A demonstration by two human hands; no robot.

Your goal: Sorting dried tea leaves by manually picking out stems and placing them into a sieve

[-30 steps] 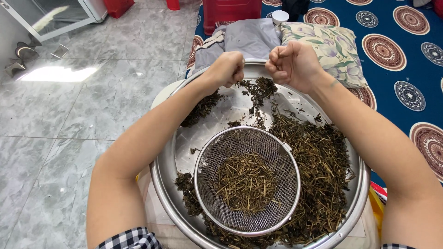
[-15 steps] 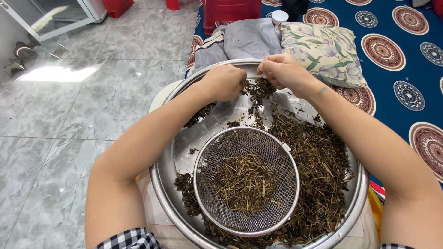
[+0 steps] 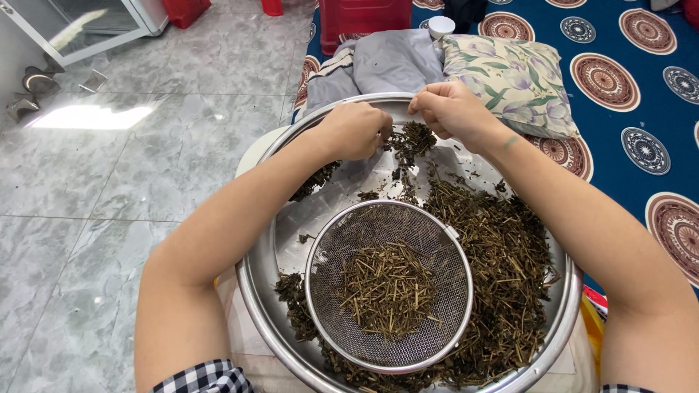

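A wide steel basin point(image 3: 256, 280) holds a heap of dried brown stems and leaves point(image 3: 502, 269). A round wire-mesh sieve point(image 3: 386, 291) rests inside it with a small pile of cut stems in its middle. At the basin's far side my left hand point(image 3: 354, 129) and my right hand point(image 3: 451, 109) are close together. Both pinch a dark clump of dried herb point(image 3: 411, 138) that hangs between them above the basin.
Grey marble floor tiles point(image 3: 109, 189) lie to the left. A floral pillow point(image 3: 513, 76) and folded grey cloth point(image 3: 386, 62) sit just beyond the basin on a blue patterned mat point(image 3: 626, 109). A red crate point(image 3: 364, 14) stands further back.
Both hands have come down from above the far rim and moved closer together, onto the clump of dried herb. The sieve and basin have stayed put.
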